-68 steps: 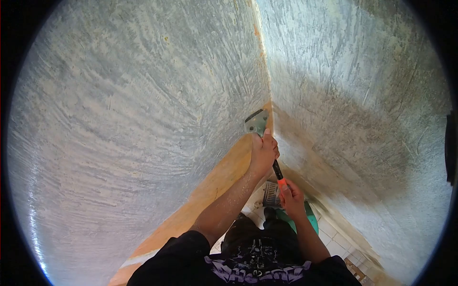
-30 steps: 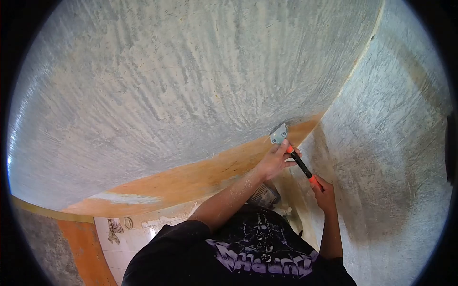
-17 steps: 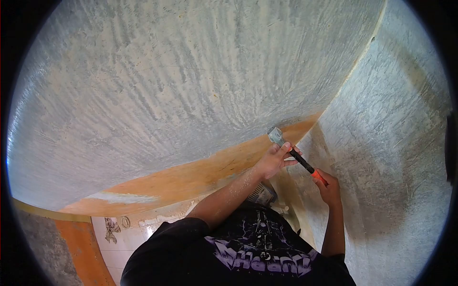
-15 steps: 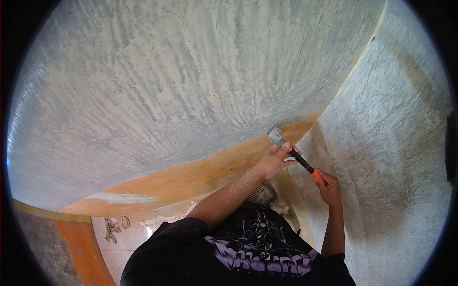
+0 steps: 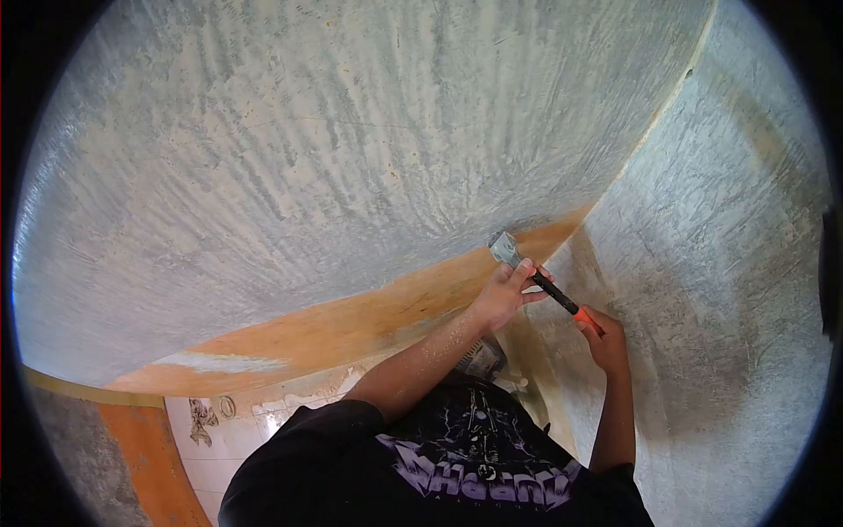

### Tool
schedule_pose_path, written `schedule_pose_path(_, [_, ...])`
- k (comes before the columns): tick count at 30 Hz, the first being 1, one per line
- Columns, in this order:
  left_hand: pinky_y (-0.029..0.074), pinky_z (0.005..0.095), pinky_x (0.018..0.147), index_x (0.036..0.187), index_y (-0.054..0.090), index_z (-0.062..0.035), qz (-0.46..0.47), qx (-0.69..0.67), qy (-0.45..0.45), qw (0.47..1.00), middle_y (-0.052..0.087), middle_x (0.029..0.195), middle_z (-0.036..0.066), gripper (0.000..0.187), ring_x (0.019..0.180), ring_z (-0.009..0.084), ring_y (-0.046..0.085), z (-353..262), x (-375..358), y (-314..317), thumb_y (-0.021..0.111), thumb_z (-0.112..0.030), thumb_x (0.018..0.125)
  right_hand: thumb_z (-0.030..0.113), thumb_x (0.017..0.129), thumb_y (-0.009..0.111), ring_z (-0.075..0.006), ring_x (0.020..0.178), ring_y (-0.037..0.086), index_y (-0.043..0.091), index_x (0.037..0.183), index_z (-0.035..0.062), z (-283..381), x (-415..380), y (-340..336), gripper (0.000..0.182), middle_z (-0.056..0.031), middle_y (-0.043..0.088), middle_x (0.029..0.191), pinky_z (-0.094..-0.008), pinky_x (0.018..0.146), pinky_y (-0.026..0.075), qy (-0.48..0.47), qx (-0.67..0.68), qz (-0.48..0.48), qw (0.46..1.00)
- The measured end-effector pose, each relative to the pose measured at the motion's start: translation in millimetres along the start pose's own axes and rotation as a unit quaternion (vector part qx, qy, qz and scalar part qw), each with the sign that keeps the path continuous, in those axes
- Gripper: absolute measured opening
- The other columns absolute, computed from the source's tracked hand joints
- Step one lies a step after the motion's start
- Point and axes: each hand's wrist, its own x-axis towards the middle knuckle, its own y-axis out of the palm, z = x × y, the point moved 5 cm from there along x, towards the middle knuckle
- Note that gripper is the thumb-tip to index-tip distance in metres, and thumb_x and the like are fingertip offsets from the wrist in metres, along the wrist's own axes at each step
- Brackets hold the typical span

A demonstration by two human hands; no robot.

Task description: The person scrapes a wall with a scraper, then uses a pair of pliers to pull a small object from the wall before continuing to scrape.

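Note:
A scraper with a black and orange handle slants across the view, its flat grey-stained blade up and to the left against the wall. My left hand grips it near the blade, thumb on top. Around the orange end of the handle, my right hand is closed. The blade touches or nearly touches the wall where grey-white coating meets an orange strip.
A second grey wall meets the first at a corner on the right. Lower left are an orange band and white floor tiles with a crumpled thing and a ring. A dark container stands near my body.
The blade and both hands have shifted very slightly; the grip on the scraper is the same.

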Motion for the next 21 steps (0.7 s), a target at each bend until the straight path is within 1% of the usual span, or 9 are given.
schedule_pose_path(1, [0.050,0.0463,0.098,0.108,0.054,-0.0113,-0.006,0.001,0.007,1.000,0.059,0.111,0.006,0.027,0.118,0.0236,0.058,0.6,1.6,0.4,0.048,-0.037,0.103,0.015,0.086,0.073,-0.0106,0.069,0.053,0.068,0.119,0.0051,-2.7,2.1,-0.2,0.034,-0.0035,0.062,0.078,-0.0274,0.065,0.045,0.004,0.005,0.000,1.000])
schedule_pose_path(4, [0.055,0.0412,0.090,0.108,0.054,-0.0053,-0.063,0.003,0.029,0.998,0.061,0.111,0.010,0.031,0.110,0.0224,0.061,2.5,4.9,3.9,0.046,-0.035,0.105,0.015,0.086,0.073,-0.0096,0.070,0.053,0.069,0.119,0.0054,-13.7,8.2,1.4,0.034,-0.0025,0.061,0.078,-0.0265,0.066,0.045,0.017,0.023,0.003,1.000])
schedule_pose_path(7, [0.056,0.0418,0.090,0.107,0.054,-0.0044,-0.080,-0.003,0.051,0.995,0.061,0.109,0.010,0.031,0.108,0.0229,0.062,2.9,5.1,3.6,0.047,-0.035,0.104,0.015,0.087,0.073,-0.0091,0.070,0.053,0.069,0.118,0.0064,-16.7,15.1,1.5,0.033,-0.0017,0.061,0.078,-0.0257,0.066,0.045,0.028,0.023,0.013,0.999])
schedule_pose_path(10, [0.052,0.0479,0.097,0.106,0.052,-0.0049,-0.080,-0.006,0.055,0.995,0.058,0.109,0.010,0.028,0.115,0.0273,0.060,-0.7,-1.4,-4.9,0.048,-0.033,0.104,0.015,0.087,0.073,-0.0092,0.070,0.053,0.069,0.119,0.0079,-3.7,19.5,5.6,0.033,-0.0018,0.061,0.078,-0.0257,0.066,0.045,0.030,0.007,0.027,0.999])
schedule_pose_path(12, [0.052,0.0481,0.098,0.106,0.052,-0.0053,-0.085,0.001,0.052,0.995,0.058,0.109,0.010,0.028,0.115,0.0273,0.060,-5.6,-5.7,-5.8,0.048,-0.033,0.104,0.015,0.087,0.073,-0.0095,0.069,0.053,0.069,0.119,0.0089,0.7,22.4,11.8,0.033,-0.0025,0.060,0.076,-0.0262,0.066,0.045,0.013,0.023,0.030,0.999])
schedule_pose_path(17, [0.050,0.0484,0.100,0.106,0.053,-0.0063,-0.069,-0.022,0.046,0.996,0.059,0.108,0.008,0.026,0.117,0.0277,0.059,-5.6,-6.2,-6.7,0.048,-0.032,0.104,0.016,0.085,0.073,-0.0134,0.066,0.055,0.070,0.118,0.0096,1.3,21.5,8.4,0.033,-0.0052,0.061,0.074,-0.0288,0.064,0.045,-0.031,-0.019,0.002,0.999])
schedule_pose_path(20, [0.054,0.0413,0.095,0.107,0.055,-0.0068,-0.048,-0.046,0.059,0.996,0.061,0.106,0.006,0.028,0.114,0.0231,0.061,-5.3,-7.4,-8.1,0.047,-0.033,0.104,0.017,0.084,0.074,-0.0160,0.064,0.056,0.070,0.117,0.0100,11.3,23.7,4.2,0.033,-0.0070,0.061,0.074,-0.0302,0.062,0.045,-0.053,-0.052,-0.007,0.997])
schedule_pose_path(21, [0.054,0.0413,0.095,0.107,0.055,-0.0071,-0.043,-0.047,0.064,0.996,0.061,0.107,0.006,0.027,0.114,0.0230,0.061,-5.1,-8.4,-8.8,0.047,-0.033,0.104,0.017,0.084,0.074,-0.0169,0.064,0.056,0.070,0.116,0.0103,15.6,25.0,2.5,0.034,-0.0076,0.062,0.074,-0.0306,0.062,0.045,-0.060,-0.063,-0.006,0.996])
